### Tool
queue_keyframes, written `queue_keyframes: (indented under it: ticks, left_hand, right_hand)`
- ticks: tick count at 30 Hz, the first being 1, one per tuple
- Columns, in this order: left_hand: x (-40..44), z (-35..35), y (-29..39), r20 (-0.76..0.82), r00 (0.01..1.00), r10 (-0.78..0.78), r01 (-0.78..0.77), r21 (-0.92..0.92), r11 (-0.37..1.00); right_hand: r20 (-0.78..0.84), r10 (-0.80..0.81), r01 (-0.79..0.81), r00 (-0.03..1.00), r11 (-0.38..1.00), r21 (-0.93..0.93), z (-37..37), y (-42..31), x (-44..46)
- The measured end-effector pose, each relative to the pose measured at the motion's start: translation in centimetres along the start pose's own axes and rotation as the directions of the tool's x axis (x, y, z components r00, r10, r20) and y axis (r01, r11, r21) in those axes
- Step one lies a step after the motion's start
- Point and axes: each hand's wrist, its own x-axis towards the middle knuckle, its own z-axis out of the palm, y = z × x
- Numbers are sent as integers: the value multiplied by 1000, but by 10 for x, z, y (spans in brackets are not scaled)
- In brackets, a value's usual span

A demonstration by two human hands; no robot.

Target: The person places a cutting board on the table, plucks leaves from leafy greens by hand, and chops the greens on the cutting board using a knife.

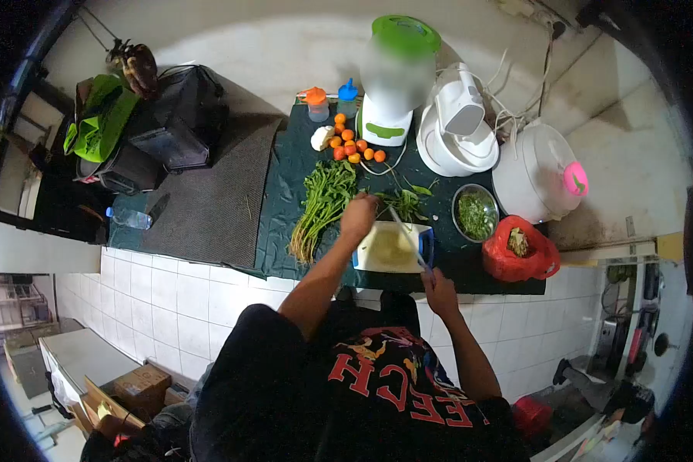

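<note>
My right hand (440, 294) is closed around the handle of a knife (410, 237), whose blade slants up and left over a white cutting board (385, 248) with blue edges. The knife tip reaches a small clump of leafy greens (406, 205) at the board's far edge. My left hand (359, 215) is closed at the left end of these greens; its fingers partly hide the stems. Just left of it lies a large bunch of leafy greens (327, 199) with roots toward me. A metal bowl (477, 212) of chopped greens stands to the right.
Orange tomatoes (349, 146), a cauliflower piece (323, 138) and a green-and-white blender (385, 115) stand at the back. A white appliance (458, 127), a white bucket (539, 173) and a red plastic bag (518, 252) are on the right. Another person (620, 400) is at lower right.
</note>
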Motion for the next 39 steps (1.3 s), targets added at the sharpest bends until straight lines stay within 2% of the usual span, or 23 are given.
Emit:
queue_keyframes:
  ticks: [1,3,5,7,9,10,11,14,18,20,21,23,24,26,27,29,30,32,33,35,36,38,39]
  left_hand:
    - [-11,-19,-4,-23,999,-46,47,55,997]
    - [-27,-29,-49,-59,996,-71,80,160,984]
    - [-44,-50,-68,-63,989,-133,142,154,978]
    - [-55,-56,-83,-198,980,15,36,249,968]
    - [-62,-64,-76,-173,985,8,43,290,956]
    - [-65,-67,-73,-116,993,26,18,360,933]
    - [-67,-66,-71,-60,997,41,-11,425,905]
    - [-67,-57,-74,-31,999,11,8,552,834]
    - [-65,-64,-64,-41,999,-8,29,561,828]
    - [-64,-76,-45,-123,959,-254,277,241,930]
    - [-61,-77,-47,-122,960,-251,274,248,929]
    - [-56,-83,-48,-256,944,-210,180,-138,974]
    - [-53,-85,-44,-248,947,-203,175,-132,976]
    - [-51,-90,-37,-178,932,-315,236,-364,901]
    - [-48,-88,-39,-177,933,-312,234,-358,904]
    - [-46,-82,-42,80,890,-449,330,-792,513]
    - [-48,-79,-44,84,890,-449,335,-789,516]
    - [-44,-79,-40,241,910,-339,325,-920,218]
    - [-43,-81,-33,246,908,-338,331,-917,222]
    - [-42,-85,-17,336,904,-264,366,-928,72]
    - [-40,-83,-14,337,903,-269,368,-927,74]
    - [-39,-82,-12,286,921,-264,347,-911,224]
    - [-38,-82,-12,286,920,-268,347,-911,222]
  right_hand:
    - [-4,8,-8,1000,1000,4,2,10,-7]
    - [129,-48,64,990,990,-126,9,32,-14]
    - [149,-33,55,988,988,-142,9,41,-12]
    - [171,-25,53,985,985,-162,8,50,-4]
    - [105,-60,79,993,978,-193,8,51,14]
    - [119,27,-1,992,977,-215,6,47,26]
    - [123,24,3,992,976,-217,7,47,35]
    - [-74,-76,60,994,976,-208,13,41,61]
    - [-113,-212,185,971,959,-213,12,16,67]
    - [-28,-166,158,986,970,-185,13,9,65]
    - [-31,-164,156,986,972,-178,14,9,66]
    - [-2,-207,204,978,966,-161,16,13,63]
    - [-8,-199,195,980,969,-154,16,15,64]
    - [15,-139,138,990,963,-232,14,25,65]
    - [13,-138,137,990,964,-226,15,29,68]
    - [-53,-125,113,991,976,-187,17,36,71]
    - [-52,-120,109,991,977,-182,21,39,69]
    - [-169,-213,166,962,953,-252,23,37,72]
    - [-170,-206,161,964,956,-247,23,34,70]
    - [-104,-217,199,971,967,-155,23,28,68]
    - [-100,-216,200,971,968,-151,26,32,71]
    - [-35,-316,301,948,929,-214,29,34,75]
    - [-30,-316,303,948,929,-214,26,32,80]
